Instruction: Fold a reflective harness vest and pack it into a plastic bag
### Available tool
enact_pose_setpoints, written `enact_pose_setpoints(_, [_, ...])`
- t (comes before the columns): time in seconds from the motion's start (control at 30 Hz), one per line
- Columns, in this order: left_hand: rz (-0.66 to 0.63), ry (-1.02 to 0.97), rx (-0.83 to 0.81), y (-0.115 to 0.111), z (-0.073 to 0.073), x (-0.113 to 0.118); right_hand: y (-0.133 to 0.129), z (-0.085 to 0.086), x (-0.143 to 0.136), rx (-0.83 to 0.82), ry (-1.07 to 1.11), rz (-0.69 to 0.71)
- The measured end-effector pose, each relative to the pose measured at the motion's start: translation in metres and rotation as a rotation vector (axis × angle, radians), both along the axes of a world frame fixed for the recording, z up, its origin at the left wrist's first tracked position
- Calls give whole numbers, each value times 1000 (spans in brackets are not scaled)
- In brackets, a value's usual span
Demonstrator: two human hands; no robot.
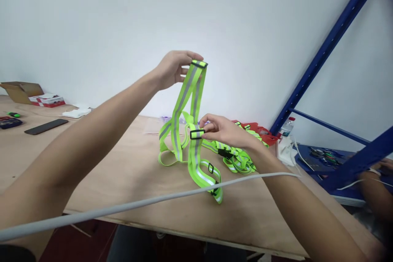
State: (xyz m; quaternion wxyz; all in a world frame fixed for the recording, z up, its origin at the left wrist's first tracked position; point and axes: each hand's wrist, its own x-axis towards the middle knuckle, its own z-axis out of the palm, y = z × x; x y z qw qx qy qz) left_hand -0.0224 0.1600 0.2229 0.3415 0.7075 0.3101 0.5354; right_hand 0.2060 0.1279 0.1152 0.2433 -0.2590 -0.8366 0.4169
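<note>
My left hand (178, 68) is closed on the top of a yellow-green reflective strap (184, 98) beside a black slide buckle (199, 64), holding it up above the table. Lower down, my right hand (222, 130) pinches the same strap at a second black buckle (197, 134). The strap has a grey reflective stripe, and its lower loops hang onto the tabletop, with another buckle (211, 168) on one loop. Behind my right hand lies a pile of similar straps (239, 159) with a black clip, partly hidden by my wrist and forearm.
A white cable (135, 204) crosses in front of the wooden table (123, 180). Left are an open carton (21, 92), a dark flat bar (46, 126) and white cloths (76, 112). Right are red bags (260, 131), a bottle (287, 127), a blue frame (325, 49) and another person's arm (373, 192).
</note>
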Motion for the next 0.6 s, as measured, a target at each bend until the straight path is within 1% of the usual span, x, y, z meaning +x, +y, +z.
enact_pose_setpoints(0.07, [-71, 16, -71, -1, -12, 7, -4, -9, -5, 83, -21, -30])
enact_pose_setpoints(0.13, [-107, 82, -106, -1, -26, 11, -6, -16, -8, 174, 27, -105])
enact_pose_setpoints(0.2, [-123, 197, -72, -1, -41, 15, -5, -22, -10, 245, 135, -217])
enact_pose_setpoints(0.3, [-139, 385, 51, 1, -57, 22, -4, -31, -12, 292, 300, -377])
enact_pose_setpoints(0.37, [-148, 451, 98, 3, -63, 27, -4, -36, -12, 301, 350, -435])
enact_pose_setpoints(0.5, [-157, 488, 96, 5, -69, 32, -7, -42, -10, 297, 443, -508])
enact_pose_setpoints(0.6, [-172, 529, 99, 7, -75, 34, -3, -45, -8, 241, 438, -506])
